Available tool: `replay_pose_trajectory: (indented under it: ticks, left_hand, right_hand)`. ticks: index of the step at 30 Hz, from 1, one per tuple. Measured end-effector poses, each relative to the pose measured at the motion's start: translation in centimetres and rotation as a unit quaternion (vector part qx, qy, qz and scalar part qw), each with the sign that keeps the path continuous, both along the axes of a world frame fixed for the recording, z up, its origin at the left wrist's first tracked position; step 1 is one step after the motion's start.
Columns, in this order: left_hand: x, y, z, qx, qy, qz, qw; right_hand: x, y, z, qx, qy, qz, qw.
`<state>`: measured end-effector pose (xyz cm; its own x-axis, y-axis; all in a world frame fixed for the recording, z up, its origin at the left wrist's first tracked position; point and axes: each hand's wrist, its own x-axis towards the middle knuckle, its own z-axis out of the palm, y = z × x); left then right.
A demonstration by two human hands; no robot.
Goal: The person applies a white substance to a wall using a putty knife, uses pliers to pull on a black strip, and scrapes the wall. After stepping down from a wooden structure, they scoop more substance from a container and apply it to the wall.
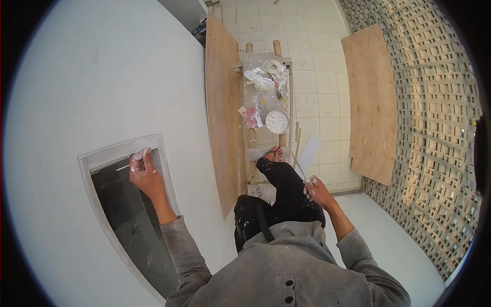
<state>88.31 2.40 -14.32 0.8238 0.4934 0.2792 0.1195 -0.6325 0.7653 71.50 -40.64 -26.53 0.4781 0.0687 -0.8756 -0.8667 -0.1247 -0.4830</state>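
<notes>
My left hand is raised to the upper corner of a white window frame set in the white wall. Its fingers are pinched together and smeared with white paste; what lies between them, if anything, is hidden. Dark glass shows behind that hand. Held low beside my right knee, my right hand is closed round the end of a thin, blade-like tool that points forward. White paste coats these fingers too.
Below me a narrow plank scaffold carries a bucket of white paste, a white cloth or bag and a tape roll. My sandalled foot rests on it. Plywood sheets stand left and right, before a lattice wall.
</notes>
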Motion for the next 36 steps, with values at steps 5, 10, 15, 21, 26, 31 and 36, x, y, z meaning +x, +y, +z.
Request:
replay_pose_trajectory:
  ticks: [5,10,15,21,26,31,36]
  left_hand:
    - [-4.5,-3.2,-4.4,-0.039,0.089,0.007,0.995]
    - [-6.8,-6.0,-4.8,-0.043,0.168,0.016,0.985]
    - [-2.7,-6.4,-5.8,-0.046,0.187,-0.015,0.981]
    - [9.0,-6.5,-4.6,-0.032,0.124,-0.07,0.989]
    - [18.3,-4.6,-2.4,-0.003,0.054,-0.06,0.997]
    - [27.3,0.5,0.2,0.2,-0.054,0.013,0.978]
    - [34.7,6.4,0.1,0.308,-0.109,0.051,0.944]
  right_hand:
    - [-0.7,-3.7,-1.6,-0.071,-0.04,-0.045,0.996]
    - [-3.3,-6.2,-3.4,-0.075,-0.039,-0.079,0.993]
    - [-4.1,-7.7,-4.5,-0.101,-0.003,-0.178,0.979]
    - [-4.8,-6.8,-4.5,-0.14,-0.002,-0.296,0.945]
    - [-0.2,-5.9,-4.2,-0.141,0.008,-0.318,0.937]
    - [10.3,-6.3,-4.6,-0.136,-0.001,-0.26,0.956]
    - [25.6,-5.9,-3.2,-0.131,-0.053,-0.158,0.977]
